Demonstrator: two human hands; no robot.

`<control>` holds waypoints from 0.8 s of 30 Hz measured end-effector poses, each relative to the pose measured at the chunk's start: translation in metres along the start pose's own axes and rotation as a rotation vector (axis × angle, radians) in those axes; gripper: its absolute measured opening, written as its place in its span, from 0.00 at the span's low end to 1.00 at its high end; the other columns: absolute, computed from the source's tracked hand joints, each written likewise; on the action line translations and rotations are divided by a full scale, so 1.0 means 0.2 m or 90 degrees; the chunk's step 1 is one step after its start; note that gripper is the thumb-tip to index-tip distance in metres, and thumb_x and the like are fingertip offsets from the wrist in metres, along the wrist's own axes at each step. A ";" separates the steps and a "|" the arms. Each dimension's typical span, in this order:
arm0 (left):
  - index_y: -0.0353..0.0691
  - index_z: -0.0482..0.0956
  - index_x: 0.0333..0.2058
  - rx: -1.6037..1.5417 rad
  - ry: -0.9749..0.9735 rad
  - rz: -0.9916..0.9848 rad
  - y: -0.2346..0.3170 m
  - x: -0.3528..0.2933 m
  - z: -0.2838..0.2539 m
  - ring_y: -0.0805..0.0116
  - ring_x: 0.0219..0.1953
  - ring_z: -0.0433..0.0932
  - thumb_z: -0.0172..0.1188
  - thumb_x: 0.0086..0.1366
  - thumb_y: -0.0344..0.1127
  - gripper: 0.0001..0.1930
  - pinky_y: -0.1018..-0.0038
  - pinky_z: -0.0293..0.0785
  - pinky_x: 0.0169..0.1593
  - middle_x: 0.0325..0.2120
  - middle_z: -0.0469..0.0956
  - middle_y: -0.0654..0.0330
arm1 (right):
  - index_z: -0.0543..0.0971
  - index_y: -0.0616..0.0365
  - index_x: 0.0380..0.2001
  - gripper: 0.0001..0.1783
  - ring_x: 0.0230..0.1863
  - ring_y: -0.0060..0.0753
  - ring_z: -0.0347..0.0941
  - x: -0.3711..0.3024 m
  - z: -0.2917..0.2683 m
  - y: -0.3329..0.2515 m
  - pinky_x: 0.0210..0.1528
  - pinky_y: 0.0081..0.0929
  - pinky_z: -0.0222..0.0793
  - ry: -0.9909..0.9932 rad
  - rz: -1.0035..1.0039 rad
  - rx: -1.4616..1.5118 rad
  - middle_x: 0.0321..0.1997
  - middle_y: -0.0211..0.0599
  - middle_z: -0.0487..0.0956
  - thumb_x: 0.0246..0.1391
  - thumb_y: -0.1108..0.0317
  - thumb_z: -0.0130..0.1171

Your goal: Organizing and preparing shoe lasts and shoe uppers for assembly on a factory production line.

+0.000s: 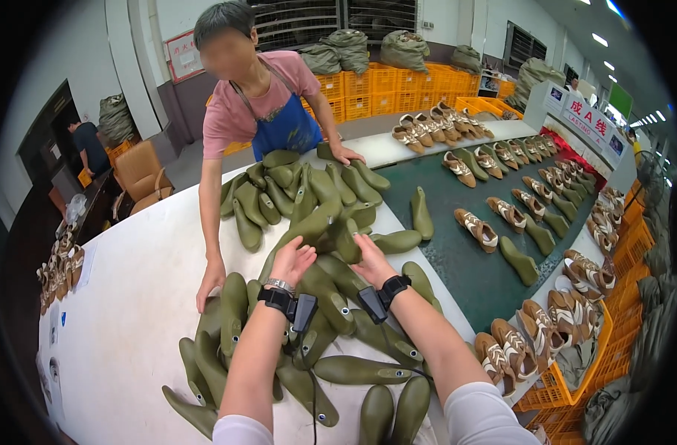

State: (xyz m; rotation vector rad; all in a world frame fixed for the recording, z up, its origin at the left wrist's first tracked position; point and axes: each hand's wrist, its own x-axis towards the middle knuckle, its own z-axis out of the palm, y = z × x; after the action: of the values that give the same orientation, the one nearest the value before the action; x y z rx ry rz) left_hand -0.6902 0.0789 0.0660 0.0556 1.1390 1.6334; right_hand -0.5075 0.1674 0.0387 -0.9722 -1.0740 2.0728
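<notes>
A heap of dark green shoe lasts [327, 293] covers the middle of the white table [142, 297]. My left hand [292, 261] reaches into the heap, palm inward, with its fingers stretched out and apart. Facing it is my right hand [372, 258], also with fingers extended. Its fingertips are against or very close to a short upright last [347, 241]; firm contact is hard to make out. Neither hand is wrapped round a last. Below my wrists, more lasts [361, 370] lie loose, several showing round metal-rimmed holes.
Across the table a co-worker in a blue apron [286, 122] has both hands at the heap. On the right, a green conveyor belt [442, 222] carries brown-and-white sneakers [476, 229] and lasts. Orange crates [553, 389] stand along its right side, with shoes above them.
</notes>
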 end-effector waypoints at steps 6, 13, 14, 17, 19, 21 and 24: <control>0.34 0.64 0.52 0.266 -0.157 0.206 0.18 -0.69 -0.32 0.64 0.53 0.70 0.51 0.65 0.34 0.19 0.72 0.66 0.55 0.50 0.70 0.52 | 0.60 0.51 0.60 0.29 0.49 0.35 0.68 -0.24 -0.21 -0.04 0.49 0.29 0.67 0.011 0.054 -0.111 0.57 0.34 0.65 0.56 0.58 0.52; 0.33 0.66 0.51 0.948 0.493 0.573 0.08 -1.30 -1.70 0.57 0.49 0.68 0.62 0.54 0.36 0.27 0.63 0.64 0.54 0.48 0.69 0.46 | 0.72 0.60 0.48 0.17 0.34 0.17 0.72 -0.89 -0.19 0.05 0.38 0.16 0.70 -0.203 0.099 -0.396 0.37 0.32 0.78 0.57 0.65 0.52; 0.34 0.65 0.53 0.958 0.525 0.517 0.02 -1.32 -1.84 0.51 0.53 0.63 0.63 0.52 0.42 0.31 0.59 0.60 0.56 0.51 0.66 0.45 | 0.73 0.60 0.47 0.17 0.34 0.17 0.72 -0.97 -0.19 0.09 0.38 0.17 0.70 -0.223 0.110 -0.427 0.36 0.31 0.78 0.56 0.65 0.52; 0.36 0.62 0.56 1.027 0.586 0.327 -0.16 -1.29 -2.18 0.43 0.59 0.54 0.65 0.47 0.56 0.42 0.56 0.55 0.60 0.53 0.64 0.47 | 0.76 0.62 0.44 0.17 0.35 0.21 0.73 -1.07 -0.07 0.27 0.39 0.20 0.70 -0.370 0.050 -0.673 0.34 0.33 0.78 0.53 0.64 0.55; 0.38 0.62 0.56 0.950 0.597 0.316 -0.20 -1.30 -2.12 0.44 0.61 0.50 0.63 0.47 0.59 0.43 0.54 0.51 0.61 0.55 0.64 0.49 | 0.76 0.61 0.43 0.19 0.38 0.33 0.76 -1.09 0.09 0.40 0.44 0.29 0.69 -0.501 -0.045 -0.795 0.36 0.42 0.80 0.51 0.61 0.55; 0.39 0.62 0.57 0.876 0.595 0.317 -0.17 -1.30 -1.96 0.45 0.63 0.47 0.61 0.47 0.62 0.44 0.52 0.48 0.62 0.56 0.63 0.52 | 0.77 0.60 0.41 0.18 0.38 0.42 0.76 -1.07 0.28 0.55 0.42 0.32 0.70 -0.554 -0.103 -0.856 0.36 0.46 0.79 0.50 0.59 0.54; 0.45 0.64 0.58 0.886 0.519 0.064 -0.07 -1.38 -1.85 0.50 0.67 0.33 0.50 0.49 0.72 0.45 0.39 0.40 0.60 0.59 0.61 0.57 | 0.77 0.61 0.39 0.18 0.38 0.43 0.75 -1.10 0.73 0.73 0.42 0.31 0.69 -0.585 -0.111 -0.849 0.36 0.49 0.79 0.50 0.59 0.54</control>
State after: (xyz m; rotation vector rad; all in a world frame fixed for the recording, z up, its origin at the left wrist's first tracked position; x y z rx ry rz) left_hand -0.7720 -0.3700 -0.0080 0.3591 2.7421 0.6018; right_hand -0.5315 -0.1330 0.0458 -0.2672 -3.0431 1.4345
